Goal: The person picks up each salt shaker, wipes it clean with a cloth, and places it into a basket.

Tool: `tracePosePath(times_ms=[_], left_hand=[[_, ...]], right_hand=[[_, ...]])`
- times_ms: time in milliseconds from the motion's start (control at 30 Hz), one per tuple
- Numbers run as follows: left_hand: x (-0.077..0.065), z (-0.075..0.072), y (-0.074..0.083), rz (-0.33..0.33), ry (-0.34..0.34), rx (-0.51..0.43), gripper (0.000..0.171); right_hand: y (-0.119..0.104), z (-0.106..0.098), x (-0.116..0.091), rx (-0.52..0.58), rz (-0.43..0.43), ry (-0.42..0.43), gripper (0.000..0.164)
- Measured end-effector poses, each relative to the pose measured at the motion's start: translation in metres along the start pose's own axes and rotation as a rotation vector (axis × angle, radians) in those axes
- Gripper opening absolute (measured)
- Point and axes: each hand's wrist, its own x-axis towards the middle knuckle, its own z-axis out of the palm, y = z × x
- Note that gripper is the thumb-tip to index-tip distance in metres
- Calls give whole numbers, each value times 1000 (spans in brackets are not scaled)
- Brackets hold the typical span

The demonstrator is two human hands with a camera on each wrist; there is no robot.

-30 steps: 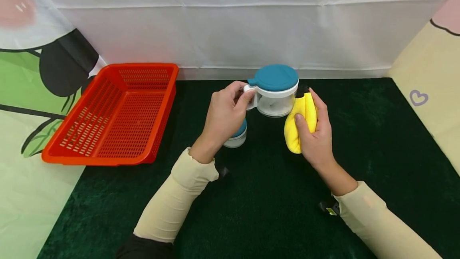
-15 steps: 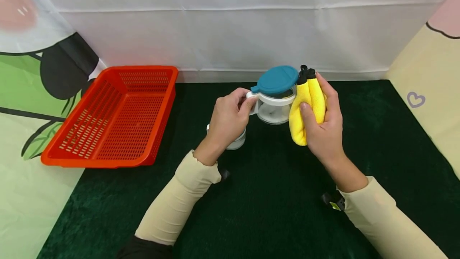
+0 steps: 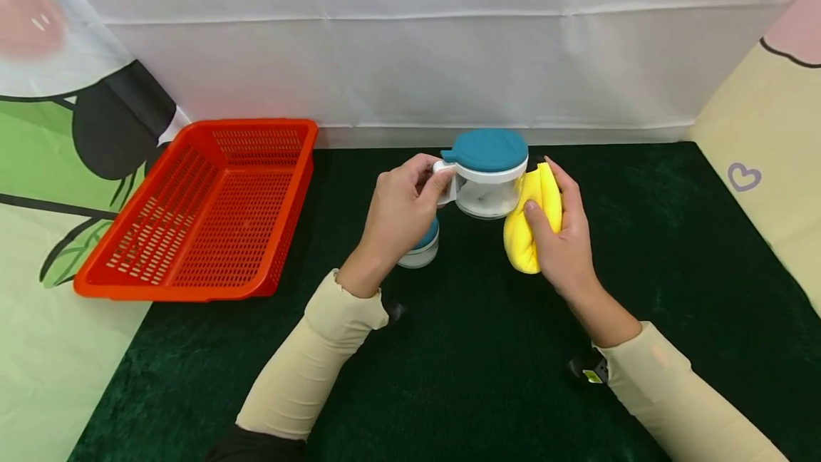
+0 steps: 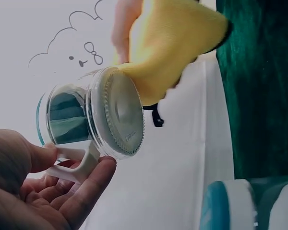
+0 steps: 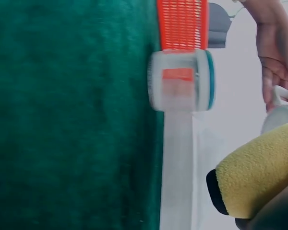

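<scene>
My left hand pinches the white handle of a clear seasoning jar between thumb and fingers. The jar's blue flip lid lies down over its white collar, and the jar is held up above the table. In the left wrist view the ribbed clear base of the jar shows. My right hand grips a soft yellow banana-shaped plush with black tips. Its upper end lies right against the jar's right side, and the left wrist view shows the plush beside the jar's base.
A second, similar blue-lidded jar stands on the dark green cloth, partly hidden behind my left hand. At left sits a red perforated plastic basket. A white backdrop rises along the far edge.
Half a second ago the lid stood tilted up off the collar; now it is down again. The banana plush was raised with its black tips showing, then came back lower and left.
</scene>
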Motion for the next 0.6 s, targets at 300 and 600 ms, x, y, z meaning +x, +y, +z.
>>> tracePosePath(times_ms=[300, 600], left_hand=[[2, 11, -7, -4, 0, 12, 25], [5, 14, -5, 41, 66, 28, 26]], right_hand=[[-22, -7, 16, 40, -152, 91, 59], [-23, 9, 5, -373, -587, 139, 50]])
